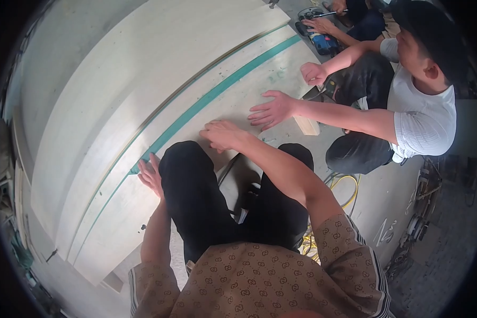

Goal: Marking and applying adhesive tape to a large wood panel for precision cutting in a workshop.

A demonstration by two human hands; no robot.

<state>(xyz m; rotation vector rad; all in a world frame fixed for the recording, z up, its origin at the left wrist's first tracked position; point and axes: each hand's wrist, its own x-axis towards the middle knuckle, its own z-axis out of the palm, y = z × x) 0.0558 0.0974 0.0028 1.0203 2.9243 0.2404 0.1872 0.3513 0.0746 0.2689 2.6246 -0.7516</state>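
Grip: both of the person's hands lie open and flat, grasping nothing, pressing down on the guide rail.
Left hand [151,177]: lower left of centre, palm down, fingers spread, on the near end of the guide rail [217,93] just beside the left knee.
Right hand [222,133]: centre of the frame, fingers loosely curled, knuckles up, resting on the rail's near edge beyond the right knee.
Guide rail: a long pale strip with a green edge band, running from the lower left up to the upper right, lying on the plywood sheet [111,85].
Plywood sheet: large and light-coloured, filling the upper left and centre of the frame; a second pale panel lies on top of it beyond the rail.
Person's legs: black trousers [196,196], crouched at the sheet's near edge.
Co-worker's hand [273,110]: right of centre, spread flat on the rail, well apart from the person's right hand; the other hand [314,73] is a loose fist higher up.
Co-worker: squatting at upper right in a white shirt [424,124].
Wood block [307,126]: pale, under the sheet's right edge.
Power tool [320,40]: blue, upper right, on the floor.
Yellow cable [344,185]: coiled on the floor, right of centre.
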